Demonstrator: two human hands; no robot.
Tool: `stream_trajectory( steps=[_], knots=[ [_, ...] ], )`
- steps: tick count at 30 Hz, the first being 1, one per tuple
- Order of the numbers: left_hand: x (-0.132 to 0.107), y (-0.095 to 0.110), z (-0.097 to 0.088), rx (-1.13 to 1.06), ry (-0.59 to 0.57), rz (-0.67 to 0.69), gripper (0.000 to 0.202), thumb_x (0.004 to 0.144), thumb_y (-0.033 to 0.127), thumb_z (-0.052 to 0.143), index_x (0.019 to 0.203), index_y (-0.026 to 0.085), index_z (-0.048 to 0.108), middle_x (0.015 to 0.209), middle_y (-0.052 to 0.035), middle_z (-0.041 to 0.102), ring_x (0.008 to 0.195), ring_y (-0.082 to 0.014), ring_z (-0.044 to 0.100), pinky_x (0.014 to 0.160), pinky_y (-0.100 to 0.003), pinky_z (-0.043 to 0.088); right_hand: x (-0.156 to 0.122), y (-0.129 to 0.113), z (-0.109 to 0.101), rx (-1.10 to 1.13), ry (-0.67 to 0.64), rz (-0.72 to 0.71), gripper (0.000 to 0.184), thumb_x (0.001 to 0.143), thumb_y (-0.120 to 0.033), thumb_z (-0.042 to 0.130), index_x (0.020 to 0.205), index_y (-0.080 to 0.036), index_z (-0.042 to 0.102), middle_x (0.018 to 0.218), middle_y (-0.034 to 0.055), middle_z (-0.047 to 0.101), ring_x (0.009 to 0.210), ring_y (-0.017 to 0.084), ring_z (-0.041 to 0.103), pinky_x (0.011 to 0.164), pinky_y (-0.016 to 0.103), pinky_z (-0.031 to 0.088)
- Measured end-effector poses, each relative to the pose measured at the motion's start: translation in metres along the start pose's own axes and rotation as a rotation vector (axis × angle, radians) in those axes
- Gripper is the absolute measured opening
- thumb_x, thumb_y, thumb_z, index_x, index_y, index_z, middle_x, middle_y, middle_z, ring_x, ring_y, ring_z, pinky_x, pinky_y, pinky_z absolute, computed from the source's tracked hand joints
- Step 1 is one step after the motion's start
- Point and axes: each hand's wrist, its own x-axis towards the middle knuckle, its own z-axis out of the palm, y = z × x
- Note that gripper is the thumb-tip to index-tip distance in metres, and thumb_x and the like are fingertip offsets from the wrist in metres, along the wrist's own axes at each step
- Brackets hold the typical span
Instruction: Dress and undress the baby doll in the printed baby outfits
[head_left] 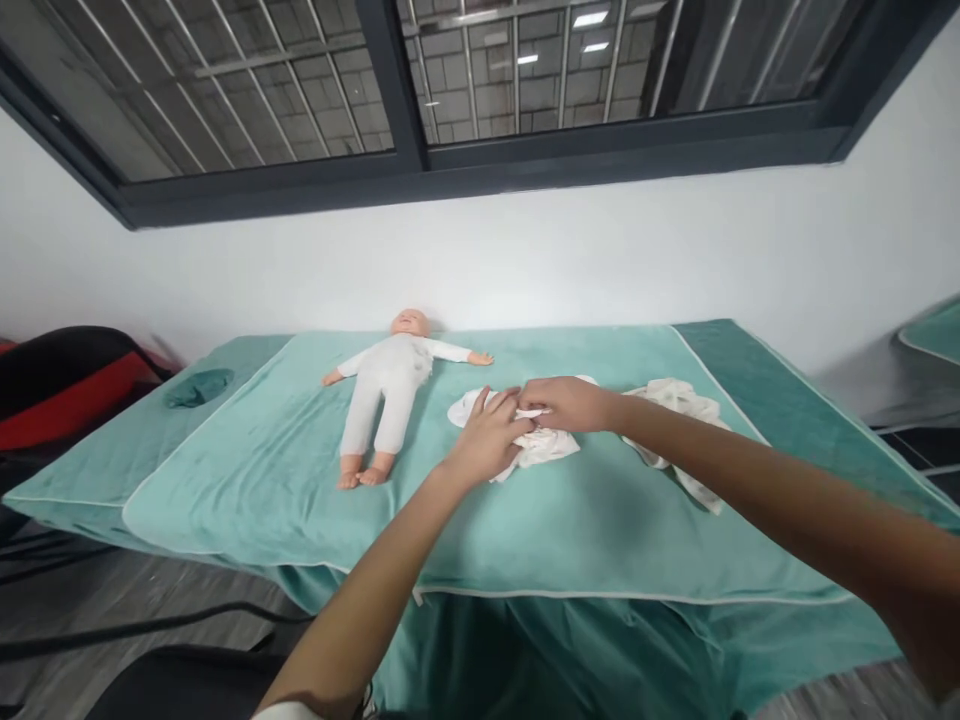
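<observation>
A small white cloth piece [546,450], which looks like a baby garment, lies crumpled on the green bed cover [585,540]. My left hand [489,437] rests over its left side, thumb and fingers closing on the fabric. From the right, my right hand [568,403] pinches the same cloth with curled fingers, close to my left fingertips. A pale flap [460,408] of white fabric shows beyond my left fingers. Part of the cloth is hidden under both hands. Left of them, a baby doll [390,365] in white clothing lies on its back, arms spread.
Another crumpled white cloth [679,402] lies right of my hands, partly behind my right forearm. The bed has a face hole [201,388] at its left end. A white wall [525,260] and a dark-framed window [420,155] stand behind. A red and black chair [75,390] is at left.
</observation>
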Motion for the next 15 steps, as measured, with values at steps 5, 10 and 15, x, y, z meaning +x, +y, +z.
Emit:
stream_trajectory(
  steps=[5,10,15],
  knots=[
    [0.017,0.015,-0.021,0.193,0.105,0.115,0.025,0.093,0.016,0.05,0.104,0.027,0.07,0.093,-0.0079,0.063,0.094,-0.0245,0.059,0.096,-0.042,0.046,-0.072,-0.025,-0.034,-0.026,-0.025,0.146,0.014,0.09,-0.036,0.057,0.097,-0.024,0.059,0.097,0.0042,0.068,0.082,0.022,0.06,0.067,0.03,0.036],
    [0.03,0.03,-0.042,0.2,0.225,-0.225,0.022,0.089,0.017,0.054,0.104,0.022,0.069,0.091,-0.0108,0.068,0.087,-0.0267,0.063,0.076,-0.037,0.045,-0.114,-0.015,-0.04,0.003,0.006,0.36,0.02,0.093,-0.044,0.055,0.099,-0.025,0.06,0.099,0.0064,0.069,0.086,0.026,0.063,0.07,0.034,0.042],
    [0.038,0.049,-0.053,-0.019,0.325,-0.603,0.038,0.083,0.018,0.059,0.121,0.023,0.062,0.106,-0.0086,0.072,0.089,-0.0264,0.067,0.072,-0.033,0.044,-0.11,-0.008,0.004,0.295,0.298,0.46,0.042,0.092,-0.046,0.058,0.127,-0.025,0.055,0.131,0.0097,0.064,0.117,0.029,0.062,0.098,0.041,0.048]
  ],
)
